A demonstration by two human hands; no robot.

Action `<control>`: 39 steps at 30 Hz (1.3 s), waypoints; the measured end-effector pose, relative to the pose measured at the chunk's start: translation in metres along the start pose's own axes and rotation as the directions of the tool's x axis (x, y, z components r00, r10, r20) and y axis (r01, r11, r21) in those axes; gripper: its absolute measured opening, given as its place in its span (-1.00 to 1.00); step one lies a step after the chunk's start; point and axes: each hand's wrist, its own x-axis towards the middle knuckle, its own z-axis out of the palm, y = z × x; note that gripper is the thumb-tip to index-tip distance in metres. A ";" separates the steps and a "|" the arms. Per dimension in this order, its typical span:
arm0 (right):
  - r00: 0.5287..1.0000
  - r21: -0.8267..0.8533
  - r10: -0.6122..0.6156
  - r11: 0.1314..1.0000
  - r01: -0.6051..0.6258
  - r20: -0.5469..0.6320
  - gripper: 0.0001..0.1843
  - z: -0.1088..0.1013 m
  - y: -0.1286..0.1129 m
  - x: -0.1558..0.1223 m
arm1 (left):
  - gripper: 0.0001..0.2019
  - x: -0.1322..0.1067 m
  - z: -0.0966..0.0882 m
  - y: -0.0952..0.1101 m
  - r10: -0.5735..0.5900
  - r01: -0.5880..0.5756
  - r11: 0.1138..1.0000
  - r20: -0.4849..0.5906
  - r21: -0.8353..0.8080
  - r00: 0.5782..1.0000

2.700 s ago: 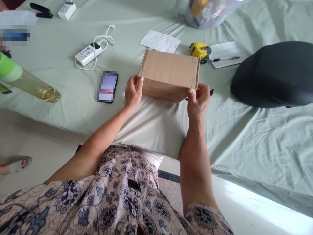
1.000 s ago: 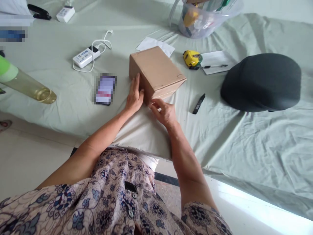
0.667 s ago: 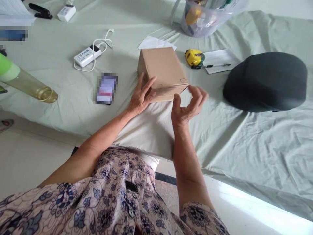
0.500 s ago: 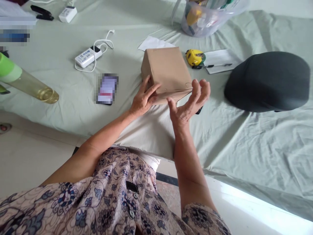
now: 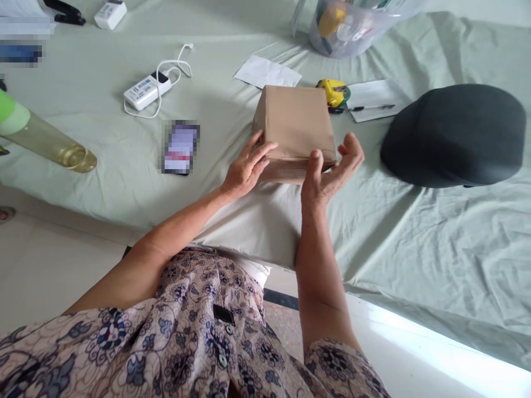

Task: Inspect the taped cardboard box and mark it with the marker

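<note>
A plain brown cardboard box [image 5: 296,122] lies closed on the pale green sheet [image 5: 103,177], one short end towards me. My left hand [image 5: 246,168] rests on its near left corner, fingers stretched and spread over the top edge. My right hand [image 5: 329,168] cups the near right corner, thumb up against the near face and fingers curled round the right side. A white pillow [image 5: 257,215] lies under the box's near end.
Left of the box are a phone [image 5: 180,148], a white power bank with cable [image 5: 148,92] and a lying green-capped bottle [image 5: 45,145]. Behind it are a yellow tape measure [image 5: 334,91], papers with a pen [image 5: 371,99] and a clear tub [image 5: 352,25]. A black cushion [image 5: 454,135] lies to the right.
The box has been turned on the sheet from long side to short end facing me. My right hand went from the near face to the right corner, covering the black marker.
</note>
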 end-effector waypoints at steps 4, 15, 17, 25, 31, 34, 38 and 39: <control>0.996 0.148 0.061 0.986 -0.071 0.068 -0.26 0.006 0.013 0.002 | -0.44 0.006 -0.011 0.003 -0.062 0.063 0.997 0.006 -0.041 0.998; 0.951 0.227 -0.051 0.974 -0.020 0.306 -0.26 0.009 0.009 0.004 | -0.36 0.021 -0.037 -0.016 -0.225 0.203 0.959 -0.096 -0.195 0.970; 0.945 0.219 -0.065 0.976 -0.007 0.321 -0.25 0.009 0.009 0.003 | -0.33 0.022 -0.039 -0.020 -0.250 0.223 0.952 -0.110 -0.210 0.962; 0.927 0.199 -0.021 0.978 -0.058 0.376 -0.29 0.014 0.019 -0.002 | -0.26 0.022 -0.040 -0.030 -0.267 0.235 0.948 -0.134 -0.215 0.954; 0.906 0.107 -0.002 0.993 -0.047 0.423 -0.40 0.017 0.024 -0.004 | -0.34 0.021 -0.037 -0.032 -0.213 0.184 0.963 -0.133 -0.198 0.968; 0.899 -0.012 0.025 1.000 -0.022 0.438 -0.52 0.018 0.028 -0.005 | -0.36 0.019 -0.032 -0.030 -0.150 0.136 0.978 -0.081 -0.157 0.985; 0.898 -0.086 0.036 0.996 0.002 0.438 -0.59 0.020 0.033 -0.007 | -0.36 0.017 -0.028 -0.031 -0.076 0.072 0.993 -0.044 -0.093 0.996; 0.901 -0.080 0.025 0.997 0.011 0.433 -0.58 0.020 0.033 -0.007 | -0.37 0.017 -0.027 -0.032 -0.066 0.062 0.994 -0.041 -0.085 0.997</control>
